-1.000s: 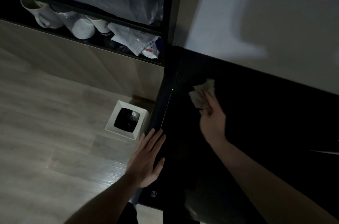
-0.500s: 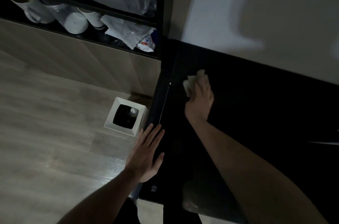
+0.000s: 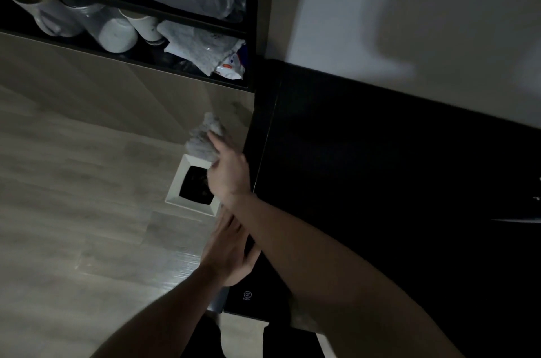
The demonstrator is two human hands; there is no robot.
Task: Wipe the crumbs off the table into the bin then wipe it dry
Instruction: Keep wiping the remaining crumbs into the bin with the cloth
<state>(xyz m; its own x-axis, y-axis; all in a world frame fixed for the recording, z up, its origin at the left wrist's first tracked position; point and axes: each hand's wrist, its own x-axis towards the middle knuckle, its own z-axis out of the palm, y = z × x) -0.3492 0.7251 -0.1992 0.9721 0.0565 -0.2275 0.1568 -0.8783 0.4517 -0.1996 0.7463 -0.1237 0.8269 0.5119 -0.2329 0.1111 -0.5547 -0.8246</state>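
Setting: a dim room with a pale wood-look floor (image 3: 73, 211), a black table (image 3: 380, 182) against a light wall (image 3: 409, 6), and a dark shelf (image 3: 126, 44) holding pale cups and crumpled wrappers.
Bin: a small white square bin (image 3: 175, 190) with a dark opening stands on the floor, just beside the table's left edge.
Right hand: the right hand (image 3: 229, 173) grips a crumpled pale cloth (image 3: 205, 138) with curled fingers. Hand and cloth now sit past the table's left edge, above the bin.
Left hand: the left hand (image 3: 231, 249) lies at the table edge, partly hidden under the right forearm. Its fingers look straight and relaxed, holding nothing.
Change: half a second ago the cloth pressed on the tabletop, well inside the edge. It has since swept left and cleared the edge. The left hand has stayed near the edge.
Crumbs: none can be made out on the dark surface or in the air.
Task meaning: the sweep stroke appears complete, so any crumbs carried by the cloth probably drop toward the bin.
Remaining: further strokes may be needed, and the drying wipe is not yet done.
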